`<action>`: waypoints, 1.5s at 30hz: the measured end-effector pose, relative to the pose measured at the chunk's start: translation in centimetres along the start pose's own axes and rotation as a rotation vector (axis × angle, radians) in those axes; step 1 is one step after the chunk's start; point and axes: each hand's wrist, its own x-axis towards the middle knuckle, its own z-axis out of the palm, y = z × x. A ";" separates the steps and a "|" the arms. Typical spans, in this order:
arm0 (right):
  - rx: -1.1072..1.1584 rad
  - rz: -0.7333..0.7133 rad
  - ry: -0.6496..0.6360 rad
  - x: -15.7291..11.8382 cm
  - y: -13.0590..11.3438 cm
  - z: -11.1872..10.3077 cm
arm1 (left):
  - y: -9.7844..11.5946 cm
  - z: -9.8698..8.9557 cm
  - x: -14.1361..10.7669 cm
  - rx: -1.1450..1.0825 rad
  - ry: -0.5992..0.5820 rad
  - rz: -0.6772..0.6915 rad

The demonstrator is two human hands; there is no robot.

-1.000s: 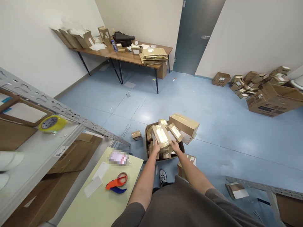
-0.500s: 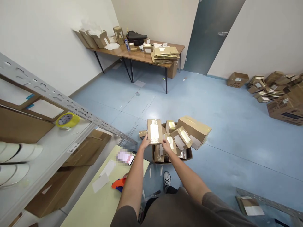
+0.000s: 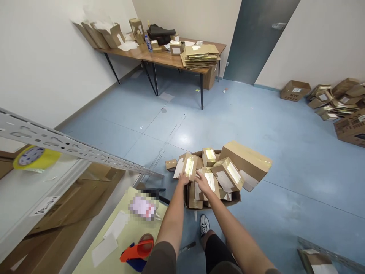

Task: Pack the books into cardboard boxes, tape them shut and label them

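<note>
A brown, white-labelled cardboard box (image 3: 189, 164) lies just beyond the left hand (image 3: 183, 178), long axis pointing away; whether that hand grips, I can't tell. The right hand (image 3: 202, 182), fingers loosely parted, is just rightward.

Clock centred on packed carton (image 3: 236, 198). Floor (image 3: 285, 207) runs open at 12 and 4. Large parcel (image 3: 245, 161) juts past rim at 2, blocking entry there. Small box (image 3: 170, 164) on floor between 9 and 10; shelf rail (image 3: 114, 161) beyond at 9. Green table (image 3: 131, 230) at 8, shoe (image 3: 204, 223) at 6. Parcels (image 3: 224, 176) crowd carton's inside; narrow gap between left hand (image 3: 183, 179) and right hand (image 3: 202, 182).
</note>
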 end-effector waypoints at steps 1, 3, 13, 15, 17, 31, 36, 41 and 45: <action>0.002 0.006 0.029 -0.6 0.2 -0.7 | -0.5 0.7 -0.2 0.028 0.019 -0.044; -0.015 0.025 0.078 -1.9 0.6 -2.0 | -1.0 1.2 -0.6 0.059 0.031 -0.121; -0.089 0.021 0.124 -5.0 -1.4 -1.7 | 2.6 -1.8 -6.7 -0.038 0.102 0.137; -0.094 -0.004 0.107 -5.3 -3.1 -0.5 | 3.2 -3.0 -9.2 -0.079 0.167 0.214; -0.093 -0.045 0.082 -5.7 -4.8 1.0 | 3.5 -4.6 -12.2 -0.128 0.243 0.280; -0.396 -0.289 -0.377 -17.1 -9.2 20.0 | -4.0 -20.6 -36.8 -0.474 0.642 0.254; -0.562 -0.352 -0.451 -23.6 -7.0 25.6 | -10.6 -25.0 -43.0 -0.523 0.763 0.177; -0.860 -0.378 -0.467 -28.1 -2.8 27.4 | -16.8 -25.5 -47.2 -0.534 0.812 0.100; -1.158 -0.252 -0.469 -29.9 0.1 26.6 | -20.7 -24.4 -50.0 -0.534 0.831 0.066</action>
